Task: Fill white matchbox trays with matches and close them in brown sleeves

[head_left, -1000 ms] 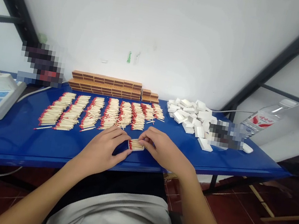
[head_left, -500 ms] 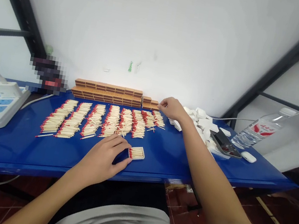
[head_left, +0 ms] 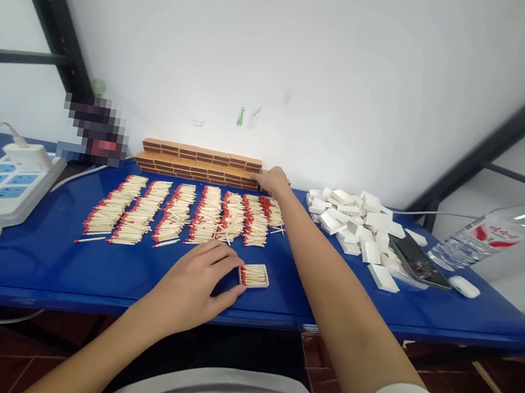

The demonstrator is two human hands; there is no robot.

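Note:
My left hand (head_left: pixel 199 283) rests at the front of the blue table, thumb and fingers closed on the left end of a white matchbox tray (head_left: pixel 256 275) filled with red-tipped matches. My right hand (head_left: pixel 272 181) reaches to the back, its fingers stretched out against the right end of the stacked orange matchbox sleeves (head_left: pixel 197 165). No held thing shows there, and part of the low end of the stack lies hidden behind the hand. Between my hands and the stack, loose matches (head_left: pixel 207 214) lie in several rows, the rightmost partly covered by my right forearm.
White empty matchbox trays (head_left: pixel 364 221) are heaped to the right, beside a dark phone (head_left: pixel 421 262), a white earphone case (head_left: pixel 464 286) and a tilted water bottle (head_left: pixel 487 233). A power strip (head_left: pixel 5 185) with cables takes up the left side. A wall stands behind.
My right hand has moved left along the stack, from its low right end towards the taller part. My left hand keeps hold of the tray. The view has shifted slightly left.

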